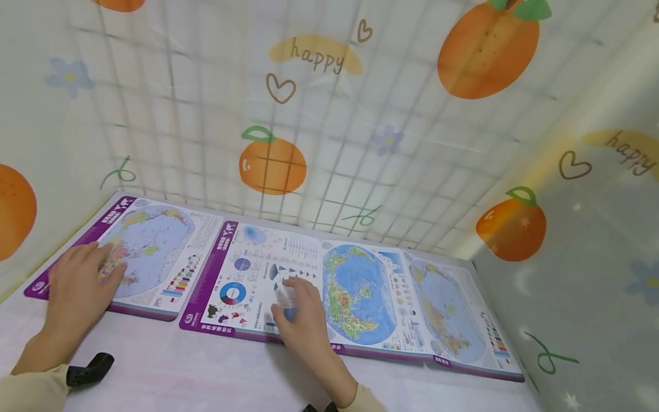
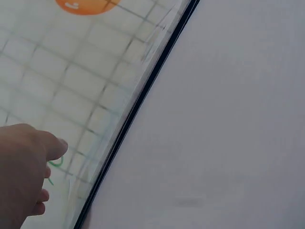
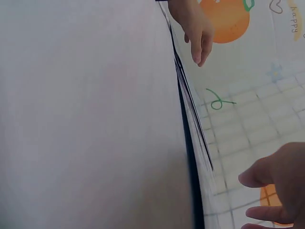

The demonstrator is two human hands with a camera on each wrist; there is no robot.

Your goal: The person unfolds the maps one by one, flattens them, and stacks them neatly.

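Note:
A folded world map sheet with a purple band lies at the left of the table. My left hand is over its left side, fingers stretched forward and thumb apart. To the right lies a longer map sheet, spread in several panels of charts and world maps, with a purple band at its left end. Above its chart panel is my right hand, fingers loosely extended and thumb apart, gripping nothing. Whether either hand touches paper cannot be told. In the right wrist view, the right hand shows spread fingers.
Behind the maps rises a pale curtain printed with oranges, hearts and a grid. Another printed sheet closes off the right side. A pale tablecloth covers the surface in front. Black straps sit at the wrists.

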